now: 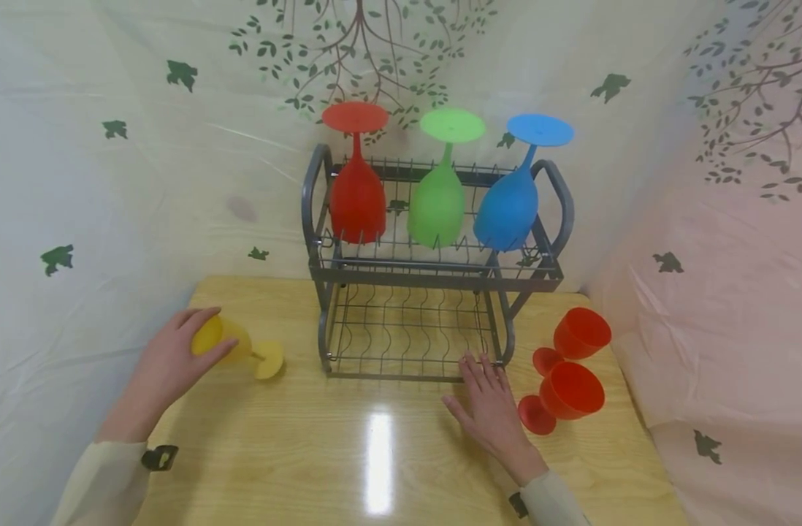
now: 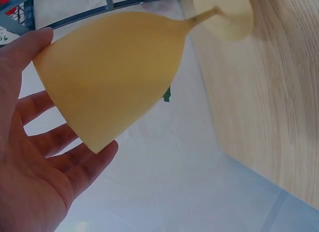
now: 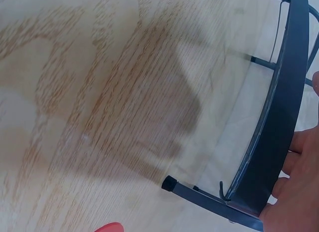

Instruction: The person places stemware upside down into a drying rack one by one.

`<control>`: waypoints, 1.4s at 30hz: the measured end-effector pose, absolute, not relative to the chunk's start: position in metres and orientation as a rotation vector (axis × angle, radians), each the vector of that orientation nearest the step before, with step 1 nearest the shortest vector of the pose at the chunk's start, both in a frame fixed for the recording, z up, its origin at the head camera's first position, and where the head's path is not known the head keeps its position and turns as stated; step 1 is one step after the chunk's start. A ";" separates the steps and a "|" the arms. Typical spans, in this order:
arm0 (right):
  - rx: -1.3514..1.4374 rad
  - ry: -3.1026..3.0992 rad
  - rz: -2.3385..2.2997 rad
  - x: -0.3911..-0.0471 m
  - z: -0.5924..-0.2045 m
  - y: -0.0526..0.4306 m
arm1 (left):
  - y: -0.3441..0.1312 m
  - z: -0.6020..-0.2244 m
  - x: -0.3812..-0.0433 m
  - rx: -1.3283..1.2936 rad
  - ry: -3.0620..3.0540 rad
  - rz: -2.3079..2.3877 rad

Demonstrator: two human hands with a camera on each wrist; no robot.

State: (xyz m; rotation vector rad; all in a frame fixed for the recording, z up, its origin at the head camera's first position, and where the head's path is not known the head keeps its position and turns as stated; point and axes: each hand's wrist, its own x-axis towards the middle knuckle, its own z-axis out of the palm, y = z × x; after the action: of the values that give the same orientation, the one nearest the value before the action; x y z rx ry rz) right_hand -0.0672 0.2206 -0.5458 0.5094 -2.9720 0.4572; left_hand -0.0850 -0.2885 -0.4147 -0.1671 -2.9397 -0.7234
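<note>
My left hand (image 1: 180,351) grips a yellow plastic wine glass (image 1: 235,342) by its bowl near the rim, at the left of the table. The glass is tilted, with its foot toward the rack; in the left wrist view the thumb and fingertips touch the rim of the yellow wine glass (image 2: 119,72). My right hand (image 1: 493,413) rests with extended fingers on the front bar of the dark two-tier dish rack (image 1: 434,277). In the right wrist view its fingers (image 3: 294,164) touch the dark bar (image 3: 271,122).
Red (image 1: 358,204), green (image 1: 437,208) and blue (image 1: 508,212) wine glasses stand upside down on the upper tier, the blue one leaning. Two red goblets, a rear one (image 1: 580,332) and a front one (image 1: 572,391), stand right of my right hand. A leaf-patterned sheet (image 1: 256,183) surrounds the wooden table (image 1: 296,453).
</note>
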 end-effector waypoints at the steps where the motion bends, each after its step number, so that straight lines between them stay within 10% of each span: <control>1: 0.509 -2.972 0.457 -0.067 -0.546 0.220 | -0.289 -0.414 -0.082 -0.158 -2.936 -0.725; 42: 0.424 -2.993 0.533 -0.063 -0.542 0.215 | -0.288 -0.425 -0.039 0.139 -2.699 -1.302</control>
State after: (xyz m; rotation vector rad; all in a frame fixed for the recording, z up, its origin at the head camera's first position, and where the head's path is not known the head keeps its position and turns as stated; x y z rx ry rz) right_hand -0.0634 0.2154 -0.5422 0.4238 -2.9927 0.5325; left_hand -0.0391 -0.2884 -0.4246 0.1389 -2.6991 -1.3023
